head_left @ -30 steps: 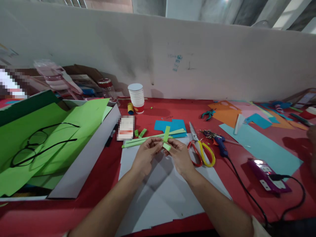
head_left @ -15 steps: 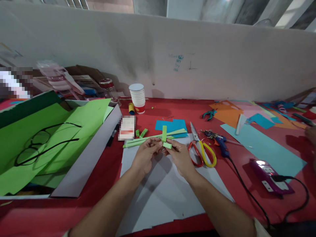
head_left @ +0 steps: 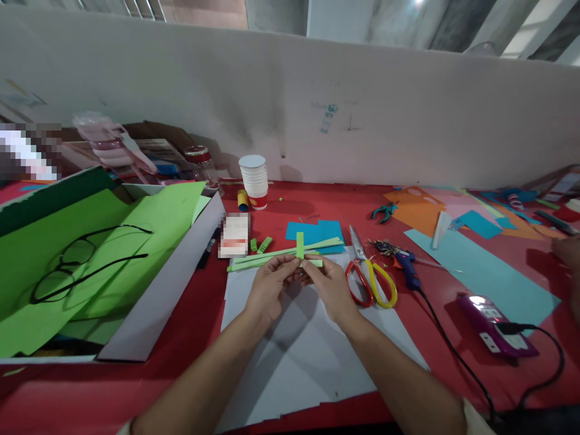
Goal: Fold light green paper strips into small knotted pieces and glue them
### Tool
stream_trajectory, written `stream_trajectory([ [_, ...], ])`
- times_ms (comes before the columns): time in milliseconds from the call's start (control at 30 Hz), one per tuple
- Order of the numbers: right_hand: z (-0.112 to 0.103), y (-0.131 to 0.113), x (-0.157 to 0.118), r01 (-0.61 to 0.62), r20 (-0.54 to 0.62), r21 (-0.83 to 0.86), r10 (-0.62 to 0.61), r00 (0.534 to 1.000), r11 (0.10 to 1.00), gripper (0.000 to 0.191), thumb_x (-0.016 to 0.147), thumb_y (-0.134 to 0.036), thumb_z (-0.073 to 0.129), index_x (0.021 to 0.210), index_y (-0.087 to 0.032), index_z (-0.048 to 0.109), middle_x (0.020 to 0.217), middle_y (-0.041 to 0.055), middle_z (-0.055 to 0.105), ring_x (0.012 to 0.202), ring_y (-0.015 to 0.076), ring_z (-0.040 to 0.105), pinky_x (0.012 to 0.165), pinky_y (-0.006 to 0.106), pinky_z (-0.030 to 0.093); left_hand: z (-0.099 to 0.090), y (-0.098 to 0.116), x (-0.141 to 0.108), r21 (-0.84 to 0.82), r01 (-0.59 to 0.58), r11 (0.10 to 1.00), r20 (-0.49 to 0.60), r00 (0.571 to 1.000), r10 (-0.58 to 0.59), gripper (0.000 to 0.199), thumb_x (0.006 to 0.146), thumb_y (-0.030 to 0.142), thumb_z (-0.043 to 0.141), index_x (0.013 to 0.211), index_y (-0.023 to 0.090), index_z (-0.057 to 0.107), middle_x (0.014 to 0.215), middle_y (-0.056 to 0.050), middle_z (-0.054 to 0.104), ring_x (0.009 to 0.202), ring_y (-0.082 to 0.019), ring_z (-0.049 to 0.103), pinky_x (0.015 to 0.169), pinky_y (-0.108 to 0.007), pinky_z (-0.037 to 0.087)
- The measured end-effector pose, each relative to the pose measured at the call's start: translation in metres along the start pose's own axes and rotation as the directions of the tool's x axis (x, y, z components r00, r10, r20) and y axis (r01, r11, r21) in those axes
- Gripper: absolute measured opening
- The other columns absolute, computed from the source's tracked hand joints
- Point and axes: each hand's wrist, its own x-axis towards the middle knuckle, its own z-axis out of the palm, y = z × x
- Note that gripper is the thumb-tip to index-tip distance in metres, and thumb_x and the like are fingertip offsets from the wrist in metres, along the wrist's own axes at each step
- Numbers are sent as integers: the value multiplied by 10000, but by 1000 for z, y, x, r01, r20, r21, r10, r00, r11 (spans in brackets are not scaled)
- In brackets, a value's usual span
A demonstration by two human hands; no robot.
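Above the white paper (head_left: 299, 356), my left hand (head_left: 272, 284) and my right hand (head_left: 327, 284) meet, their fingertips pinching light green paper strips (head_left: 299, 244). One strip end stands upright and another points right over my right fingers. Behind the hands, long pale green strips (head_left: 258, 260) lie beside blue paper pieces (head_left: 317, 231). Two small folded green pieces (head_left: 264, 244) rest to the left. Red and yellow scissors (head_left: 371, 278) lie just right of my right hand, blades pointing away.
A box (head_left: 167, 284) with green sheets and glasses (head_left: 72, 266) stands left. Paper cups (head_left: 254, 181) stand behind. A blue glue gun (head_left: 408, 269), a purple power strip (head_left: 496, 329) and pliers (head_left: 384, 211) lie right. Another person's hand (head_left: 566, 251) shows at the right edge.
The strip end by my right fingers has turned from slanting down to nearly level, pointing right. My right thumb has moved in over the strips.
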Motion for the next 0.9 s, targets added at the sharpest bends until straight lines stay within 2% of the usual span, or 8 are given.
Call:
stream_trajectory([
  [133,0,3,3,-16,-45,19,17,999,1000,166,724,-297,630,821,-167,663,666,0,633,555,116,541,540,251,457,-2,1,0,0,57,998,39,998,-57,210,608,246,773,742,148,644,673,-3,644,593,-94,579,604,-225,448],
  [267,-2,2,3,-35,-39,49,37,999,998,152,714,-283,637,800,-161,664,648,-4,628,555,108,537,532,235,445,-3,7,0,-19,108,994,26,994,-107,193,628,270,760,712,151,634,664,0,627,581,-89,566,611,-230,452],
  [433,-3,-2,2,-51,-28,29,51,998,998,153,705,-284,636,787,-158,664,602,-7,633,544,113,546,523,233,436,-5,8,2,85,80,993,127,988,-91,271,611,259,782,805,150,628,678,8,606,556,-78,530,585,-230,420],
  [567,-3,-4,1,-41,-12,-31,41,999,999,186,711,-310,634,814,-159,671,586,-8,636,527,116,550,516,236,444,-9,8,3,123,43,991,198,978,-67,250,651,251,756,834,148,619,724,-4,611,609,-91,541,623,-244,426],
  [667,-4,-5,0,-1,22,-89,3,1000,996,193,732,-322,626,830,-164,679,589,-8,631,522,116,556,507,233,453,-9,12,2,139,29,990,196,979,-56,234,647,233,757,816,144,622,716,-9,620,635,-103,561,646,-252,439],
  [800,-5,-7,-3,124,62,-209,-114,992,970,206,770,-313,604,896,-176,692,638,2,650,541,120,579,523,234,479,-6,17,0,118,48,992,192,979,-70,266,615,212,778,836,140,648,762,-21,652,691,-119,597,702,-263,465],
  [900,-5,-5,-5,169,75,-258,-155,985,951,217,788,-311,589,927,-178,690,680,15,666,562,127,596,540,241,499,-6,16,1,103,48,994,162,985,-64,261,582,184,794,801,132,663,732,-17,660,666,-107,600,691,-240,470],
])
